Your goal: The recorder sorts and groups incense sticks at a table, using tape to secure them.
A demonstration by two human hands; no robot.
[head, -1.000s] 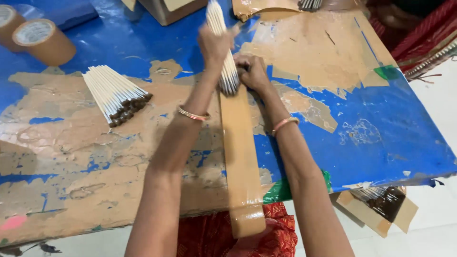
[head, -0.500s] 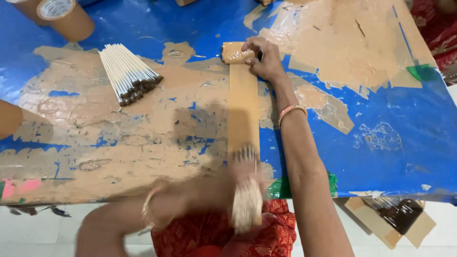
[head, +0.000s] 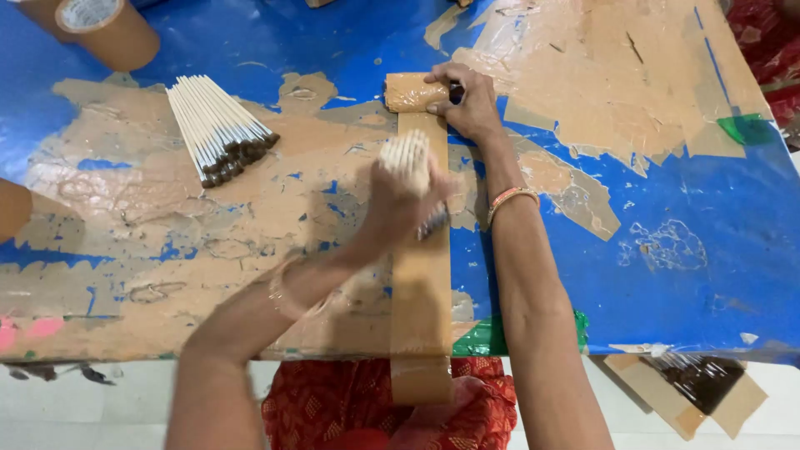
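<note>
Tape strip (head: 421, 292) runs down the blue bench (head: 692, 275), hanging past its near edge. Left hand (head: 400, 204), fingers clamped on a blurred bundle of sticks (head: 408, 158), is over the strip. Right hand (head: 471, 100) fingers press the strip's rolled far end (head: 412, 92). Another stick bundle (head: 218, 129) lies well apart.

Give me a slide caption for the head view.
Left hand holds white sticks over brown tape strip; right hand pins it.
</note>
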